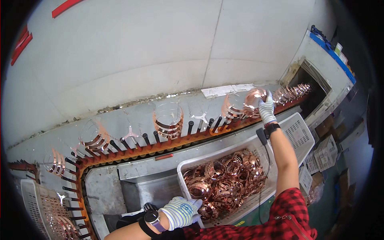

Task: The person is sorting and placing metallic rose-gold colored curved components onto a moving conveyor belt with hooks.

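My right hand [267,107], in a striped knit glove, reaches far right over the conveyor. Its fingers are closed round the edge of a shiny copper-coloured banded cage [253,100]. My left hand [182,212], gloved alike, is low at the near left corner of a pale plastic crate [182,170]. Its fingers are curled, and what they grip is hidden. Beside its fingertips sits one banded cage [207,211]. A tangled heap of these copper-coloured cages [226,180] fills the crate.
An orange conveyor rail [150,150] with upright black-tipped pegs curves round a metal trough [156,194]. Several cages [169,122] stand along it, with others near a wall opening [326,84] at right. Another crate [32,200] is at left; white baskets [297,134] stand at right.
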{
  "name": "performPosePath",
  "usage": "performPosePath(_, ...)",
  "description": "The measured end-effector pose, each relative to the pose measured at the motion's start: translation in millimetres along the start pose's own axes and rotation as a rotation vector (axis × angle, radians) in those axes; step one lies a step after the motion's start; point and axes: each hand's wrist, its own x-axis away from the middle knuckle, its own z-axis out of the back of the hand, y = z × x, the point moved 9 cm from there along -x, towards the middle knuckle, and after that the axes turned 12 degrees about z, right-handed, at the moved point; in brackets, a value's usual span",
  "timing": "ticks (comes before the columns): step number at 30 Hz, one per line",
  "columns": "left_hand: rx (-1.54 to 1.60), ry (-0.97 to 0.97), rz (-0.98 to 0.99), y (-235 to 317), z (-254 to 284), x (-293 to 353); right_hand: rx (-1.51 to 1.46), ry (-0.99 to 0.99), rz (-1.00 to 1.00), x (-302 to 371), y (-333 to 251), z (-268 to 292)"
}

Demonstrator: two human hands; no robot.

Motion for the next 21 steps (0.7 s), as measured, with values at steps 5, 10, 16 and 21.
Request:
performPosePath(5, -0.071, -0.051, 0.029, 16, 1, -6, -0.299, -0.022, 0.147, -1, -101, 97)
performPosePath(10, -0.086, -0.010, -0.030, 39, 12, -17, -1.266, -0.224, -0.423, 51, -31, 105)
performPosePath(16, -0.118, 0.023, -0.078, 74, 12, -39, -0.006, -0.905, -0.411, 183, 32, 122)
performPosePath(21, -0.122, -0.025, -0.128, 123, 23, -60, 0.497, -0.909, -0.455, 175, 91, 213)
